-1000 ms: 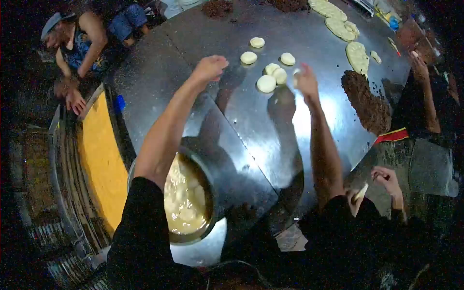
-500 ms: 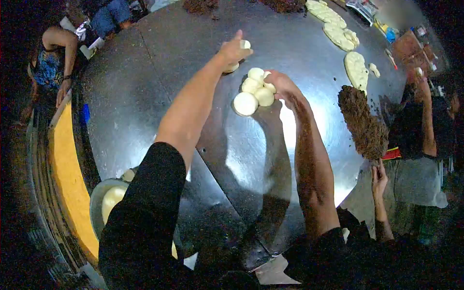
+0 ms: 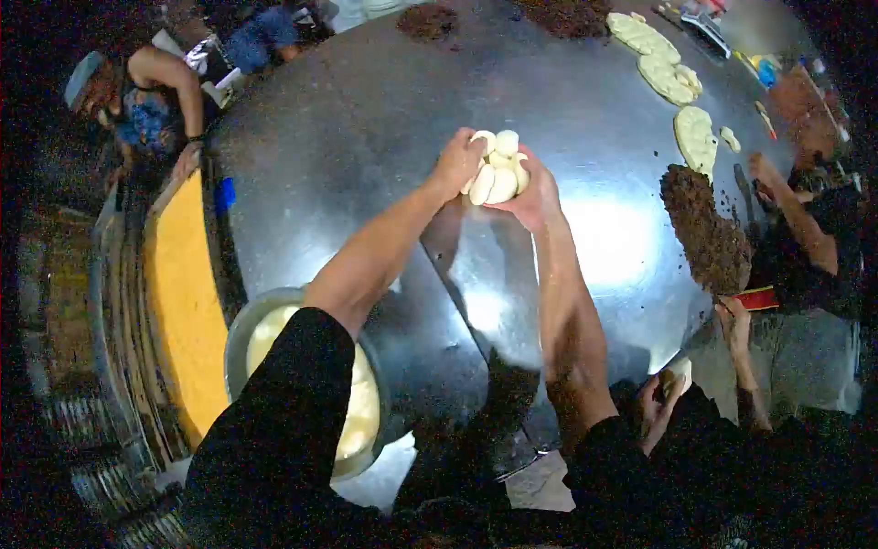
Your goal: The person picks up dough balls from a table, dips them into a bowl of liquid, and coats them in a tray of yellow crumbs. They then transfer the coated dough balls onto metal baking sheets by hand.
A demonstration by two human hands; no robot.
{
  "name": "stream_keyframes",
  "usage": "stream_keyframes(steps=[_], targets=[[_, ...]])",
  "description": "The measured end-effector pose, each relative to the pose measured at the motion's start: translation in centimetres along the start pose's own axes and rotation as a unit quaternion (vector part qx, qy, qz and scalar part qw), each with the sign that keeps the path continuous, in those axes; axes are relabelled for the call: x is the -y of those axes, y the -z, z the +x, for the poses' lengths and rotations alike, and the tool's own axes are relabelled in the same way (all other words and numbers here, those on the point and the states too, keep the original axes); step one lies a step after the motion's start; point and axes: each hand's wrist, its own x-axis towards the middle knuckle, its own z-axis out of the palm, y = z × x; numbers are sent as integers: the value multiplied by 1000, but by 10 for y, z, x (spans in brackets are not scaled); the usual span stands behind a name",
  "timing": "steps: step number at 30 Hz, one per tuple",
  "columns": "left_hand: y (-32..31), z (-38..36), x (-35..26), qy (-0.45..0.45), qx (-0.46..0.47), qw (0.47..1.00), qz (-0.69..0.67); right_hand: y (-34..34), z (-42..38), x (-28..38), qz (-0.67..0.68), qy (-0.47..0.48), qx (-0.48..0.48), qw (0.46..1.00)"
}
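Dough balls (image 3: 498, 176) were bunched between my two hands, pale and smooth, several pressed side by side with a couple riding on the far side of the cluster. My left hand (image 3: 457, 166) was curled against their left side, fingers bent round the outer pieces, while my right hand (image 3: 540, 197) was closed on the other side, its palm showing under the near right edge. I took that two-sided cupping to be what held the loose rounds together, since no single hand spanned them all and the slick pieces could easily have slid apart. The cluster lay squarely between my palms, touching both; whether its underside was wholly clear of the metal worktop (image 3: 329, 165), I could not tell. Nearer my body, on the left, a round bowl (image 3: 236, 343) held more pale dough in what looked like oil, partly hidden by my left sleeve (image 3: 274, 412), close enough, I judged, for an easy reach. Well off to the right lay flattened dough (image 3: 696, 139), with a dark crumbly heap (image 3: 704, 229) just beside its near end. Beyond that heap's near tip, a co-worker's hand (image 3: 734, 322) reached in, apart from mine.
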Motion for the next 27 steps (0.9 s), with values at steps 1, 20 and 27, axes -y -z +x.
stream_keyframes(steps=[1,20,27], targets=[[8,-6,-3,2,-5,1000,3,-5,-8,-5,39,5,30,999],[272,-372,-52,58,-86,950,296,-204,-201,-172,-584,96,208,779],[255,-409,-36,47,-18,875,482,-226,-241,-205,-883,133,153,422]])
